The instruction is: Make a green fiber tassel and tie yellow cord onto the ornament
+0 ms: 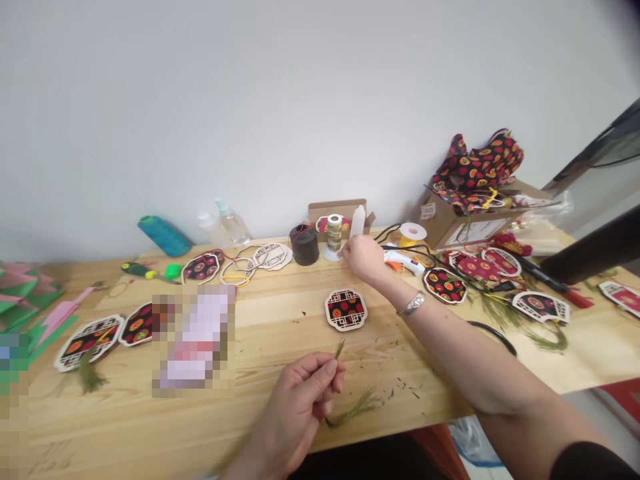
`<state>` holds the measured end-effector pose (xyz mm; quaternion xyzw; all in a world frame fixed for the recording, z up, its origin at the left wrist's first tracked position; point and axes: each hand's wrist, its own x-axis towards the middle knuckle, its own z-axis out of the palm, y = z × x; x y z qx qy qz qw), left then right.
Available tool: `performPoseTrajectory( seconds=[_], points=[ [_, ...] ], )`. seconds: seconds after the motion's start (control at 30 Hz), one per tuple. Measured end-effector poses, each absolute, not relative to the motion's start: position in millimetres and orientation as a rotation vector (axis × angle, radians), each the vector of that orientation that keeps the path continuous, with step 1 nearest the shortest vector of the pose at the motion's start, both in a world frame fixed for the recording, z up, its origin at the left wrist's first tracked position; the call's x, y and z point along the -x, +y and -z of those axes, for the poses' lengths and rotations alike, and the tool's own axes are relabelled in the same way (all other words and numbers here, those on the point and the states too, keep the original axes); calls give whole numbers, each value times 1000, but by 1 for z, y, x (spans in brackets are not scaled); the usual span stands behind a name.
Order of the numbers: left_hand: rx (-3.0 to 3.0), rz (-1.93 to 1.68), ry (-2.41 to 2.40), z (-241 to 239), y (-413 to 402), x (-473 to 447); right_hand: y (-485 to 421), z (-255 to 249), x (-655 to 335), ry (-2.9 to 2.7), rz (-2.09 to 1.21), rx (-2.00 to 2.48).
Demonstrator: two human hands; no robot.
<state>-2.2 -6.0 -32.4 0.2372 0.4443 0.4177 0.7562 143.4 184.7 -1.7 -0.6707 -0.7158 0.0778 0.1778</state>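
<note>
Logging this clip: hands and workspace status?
Left hand pinching green threads. Right hand beside thread spools, grip unclear. Patterned charm lying between hands; dark scraps nearby.

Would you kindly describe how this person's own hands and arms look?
The left hand and right hand are gloveless. The right arm also has a broad silver-coloured bracelet at the wrist and a black sleeve above the elbow.

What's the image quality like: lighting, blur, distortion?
Head view: light is soft and fairly even on the wall, with no hard shadows there; head view: the top right corner goes dark, and the edges look stretched, likely a wide-angle lens; head view: the print on the white label is too soft to read; head view: pixelated blocks mask patches left of the left hand.
</note>
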Motion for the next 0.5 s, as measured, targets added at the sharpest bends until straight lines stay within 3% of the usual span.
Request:
performPoseTrajectory(
  seconds=[0.5],
  points=[
    [-511,-971,973,29,-8,1,202,-179,-185,-1442,-109,1219]
  ],
)
